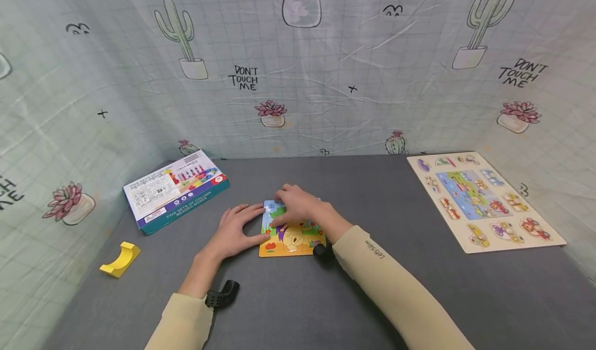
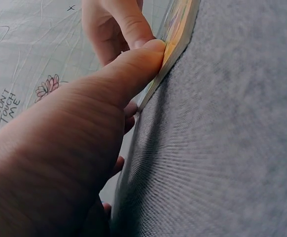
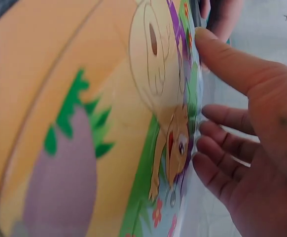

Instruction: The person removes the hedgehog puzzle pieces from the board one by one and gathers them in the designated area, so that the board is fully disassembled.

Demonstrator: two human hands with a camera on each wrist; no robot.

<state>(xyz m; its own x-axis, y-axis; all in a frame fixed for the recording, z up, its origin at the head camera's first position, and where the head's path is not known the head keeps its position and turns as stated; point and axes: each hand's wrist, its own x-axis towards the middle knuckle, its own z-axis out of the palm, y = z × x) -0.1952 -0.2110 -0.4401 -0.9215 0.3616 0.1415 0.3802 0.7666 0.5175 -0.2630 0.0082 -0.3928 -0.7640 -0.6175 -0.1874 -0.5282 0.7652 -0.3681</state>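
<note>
1. Head view: left hand (image 1: 235, 231), fingers spread wide, thumb touching the puzzle (image 1: 288, 247).
2. Right hand (image 1: 300, 205): thumb and fingers parted wide.
3. Puzzle lies on the counter (image 1: 288, 301), under the right fingers, beside the left ones.

Down to the dark grey tabletop (image 1: 288, 298), and shows a fine weave up close in the left wrist view! Carries 4 things right now. Start at the back left: a box (image 1: 174, 189), white on top, teal along the near side, set at an angle. Slide nearer the front, and find 1 yellow block (image 1: 121, 260), scooped into a curve, apart from the box. Now into the middle: a small puzzle (image 1: 292, 240), lying flat, orange along the near edge, partly hidden from above. And away to the right, a large pale board (image 1: 489, 225), flat too, well apart from the puzzle.
</note>
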